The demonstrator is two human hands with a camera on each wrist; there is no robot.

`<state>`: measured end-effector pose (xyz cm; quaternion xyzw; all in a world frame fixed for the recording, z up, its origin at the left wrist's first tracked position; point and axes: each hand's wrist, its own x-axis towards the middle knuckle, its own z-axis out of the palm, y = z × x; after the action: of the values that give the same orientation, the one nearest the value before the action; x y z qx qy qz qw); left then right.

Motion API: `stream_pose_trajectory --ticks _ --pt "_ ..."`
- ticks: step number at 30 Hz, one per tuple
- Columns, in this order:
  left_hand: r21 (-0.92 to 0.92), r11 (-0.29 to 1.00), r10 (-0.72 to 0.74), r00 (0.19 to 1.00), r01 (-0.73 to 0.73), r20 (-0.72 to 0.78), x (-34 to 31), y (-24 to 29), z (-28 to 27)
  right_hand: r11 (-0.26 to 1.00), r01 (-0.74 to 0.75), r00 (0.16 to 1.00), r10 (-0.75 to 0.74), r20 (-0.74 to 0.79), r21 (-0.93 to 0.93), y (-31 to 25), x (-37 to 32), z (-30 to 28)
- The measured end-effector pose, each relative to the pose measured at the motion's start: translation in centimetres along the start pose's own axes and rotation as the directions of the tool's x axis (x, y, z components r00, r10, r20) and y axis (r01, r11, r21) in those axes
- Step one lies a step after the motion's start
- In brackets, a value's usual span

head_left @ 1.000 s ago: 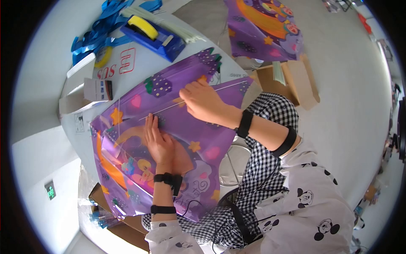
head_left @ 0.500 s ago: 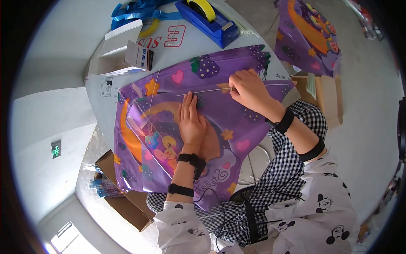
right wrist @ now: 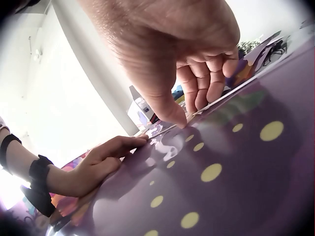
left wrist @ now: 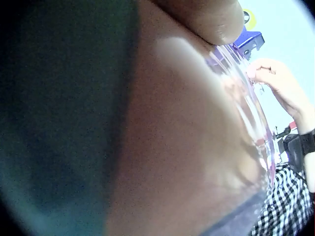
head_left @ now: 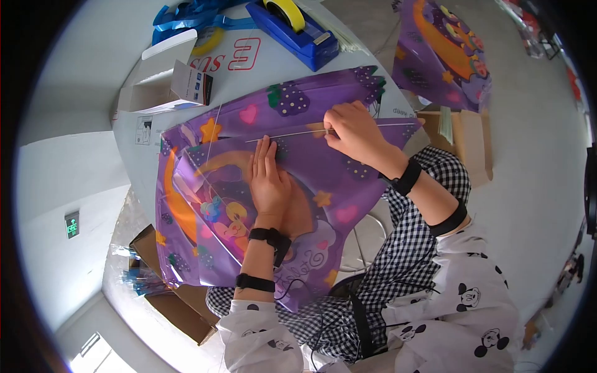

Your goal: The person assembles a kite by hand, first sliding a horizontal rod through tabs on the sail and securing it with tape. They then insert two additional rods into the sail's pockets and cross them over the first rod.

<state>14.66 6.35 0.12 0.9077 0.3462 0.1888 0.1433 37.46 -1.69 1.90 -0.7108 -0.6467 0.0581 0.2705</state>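
Pinching the white rod (head_left: 298,133), long axis crosswise, the right hand (head_left: 357,133) grips narrowly; the left hand (head_left: 268,189) lies flat.

Wearer, as I catalogue them from my head view:
- Left hand (head_left: 270,186), right hand (head_left: 357,133): both bare.
- White top (head_left: 463,317), four o'clock: loose, printed with black cartoon mouse heads; left sleeve (head_left: 254,326), near six o'clock, matching.
- Checked garment (head_left: 407,242), four to six o'clock: small black-and-white squares.
- Left wristband (head_left: 263,234), seven o'clock: black, with a dark boxy unit (head_left: 282,250); left forearm band (head_left: 255,283), plain black.
- Right wristband (head_left: 409,177), three o'clock: black; right forearm band (head_left: 449,220), wide, black.
- Black strap (head_left: 360,323), five o'clock.
- Cable (head_left: 297,281), six o'clock: thin, black.
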Motion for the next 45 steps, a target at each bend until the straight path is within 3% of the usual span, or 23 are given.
stream_pose_trajectory --ticks 19,45 --pt "-0.002 1.000 -0.017 0.999 0.017 0.031 0.0 0.0 -0.1 0.992 0.071 0.997 -0.072 0.007 0.104 1.0 0.3 0.1" --pt "0.009 1.000 -0.013 1.000 0.013 0.018 0.0 0.0 0.0 0.992 0.028 0.989 -0.045 0.140 0.124 1.1 0.6 0.2"
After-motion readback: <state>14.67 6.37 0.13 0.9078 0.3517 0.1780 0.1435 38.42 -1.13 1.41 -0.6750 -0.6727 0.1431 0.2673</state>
